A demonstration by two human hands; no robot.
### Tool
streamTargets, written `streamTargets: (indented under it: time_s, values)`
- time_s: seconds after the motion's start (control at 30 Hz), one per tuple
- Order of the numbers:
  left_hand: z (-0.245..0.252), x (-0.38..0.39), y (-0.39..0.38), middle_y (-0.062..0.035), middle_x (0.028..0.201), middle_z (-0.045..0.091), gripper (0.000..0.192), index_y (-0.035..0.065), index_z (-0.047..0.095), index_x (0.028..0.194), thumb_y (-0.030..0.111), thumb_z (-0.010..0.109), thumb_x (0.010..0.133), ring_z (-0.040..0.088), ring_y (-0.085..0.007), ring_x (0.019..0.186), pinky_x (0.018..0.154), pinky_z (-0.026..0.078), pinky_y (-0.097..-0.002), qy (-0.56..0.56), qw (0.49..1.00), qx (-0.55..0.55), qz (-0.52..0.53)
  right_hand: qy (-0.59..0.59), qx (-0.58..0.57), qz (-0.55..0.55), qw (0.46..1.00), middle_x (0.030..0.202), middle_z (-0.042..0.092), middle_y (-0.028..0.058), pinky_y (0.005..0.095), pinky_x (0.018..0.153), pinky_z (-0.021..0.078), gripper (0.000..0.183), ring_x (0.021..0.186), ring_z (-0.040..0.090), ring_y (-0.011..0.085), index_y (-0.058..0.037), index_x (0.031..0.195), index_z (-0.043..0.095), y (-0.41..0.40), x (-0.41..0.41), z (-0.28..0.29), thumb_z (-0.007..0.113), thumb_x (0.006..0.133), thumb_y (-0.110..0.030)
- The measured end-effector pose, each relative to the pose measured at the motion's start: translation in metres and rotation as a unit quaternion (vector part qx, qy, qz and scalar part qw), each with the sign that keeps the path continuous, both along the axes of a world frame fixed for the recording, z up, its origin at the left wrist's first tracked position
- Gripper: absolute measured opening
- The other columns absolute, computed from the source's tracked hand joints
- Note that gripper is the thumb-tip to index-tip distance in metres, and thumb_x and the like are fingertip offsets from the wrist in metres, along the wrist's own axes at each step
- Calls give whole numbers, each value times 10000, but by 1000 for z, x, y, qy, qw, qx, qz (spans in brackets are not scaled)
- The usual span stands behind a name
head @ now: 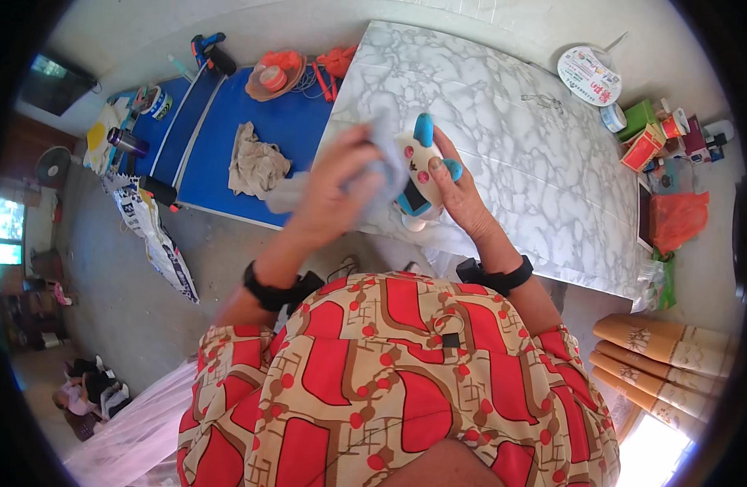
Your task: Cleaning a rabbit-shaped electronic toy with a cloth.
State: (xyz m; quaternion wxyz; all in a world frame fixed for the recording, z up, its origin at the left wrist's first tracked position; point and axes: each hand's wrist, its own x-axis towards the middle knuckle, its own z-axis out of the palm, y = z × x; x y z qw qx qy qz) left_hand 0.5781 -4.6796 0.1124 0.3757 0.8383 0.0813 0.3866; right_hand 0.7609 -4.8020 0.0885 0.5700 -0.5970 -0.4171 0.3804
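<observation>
A white toy with blue ears (419,158), pink cheek spots and a dark panel edged in blue is held above the marble-patterned table (501,201). On its right side, my right hand (462,189) grips it, the thumb lying on its face. My left hand (343,176), blurred, is closed around a pale grey-blue cloth (385,152) close to the toy's left side. Whether the cloth touches the toy cannot be told. Further left, a crumpled beige cloth (255,161) lies on a blue table.
The blue table (215,109) carries a net, a basket (276,74) of red items and a dark flask (127,143). Boxes and a red plastic bag (681,219) stand at the marble table's right end. A person (81,392) sits at the far lower left.
</observation>
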Motion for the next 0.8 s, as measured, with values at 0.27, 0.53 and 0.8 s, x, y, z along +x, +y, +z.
streamTargets:
  time_s: [0.27,0.53,0.8]
  values:
    - [-33,56,-21,-141,1106,563,256,30,598,1007,59,658,760,547,-343,951,821,461,-384,-22,989,132,54,-17,54,-17,998,1320,490,124,304,997,366,588,1188,466,185,-46,1424,345,1,-7,-13,510,956,-362]
    - [-36,64,33,-95,947,626,188,5,621,1026,45,598,844,592,-180,830,757,466,-291,62,928,-307,201,-189,79,-79,976,1279,516,169,343,936,434,518,1146,533,317,-79,1371,410,6,-16,-12,580,908,-237]
    - [5,74,11,-87,983,632,214,32,597,1080,139,580,896,583,-166,864,774,466,-275,17,989,137,62,-247,21,-81,965,1256,523,169,391,881,468,385,1081,540,381,-64,1243,497,3,-19,-3,576,880,-167]
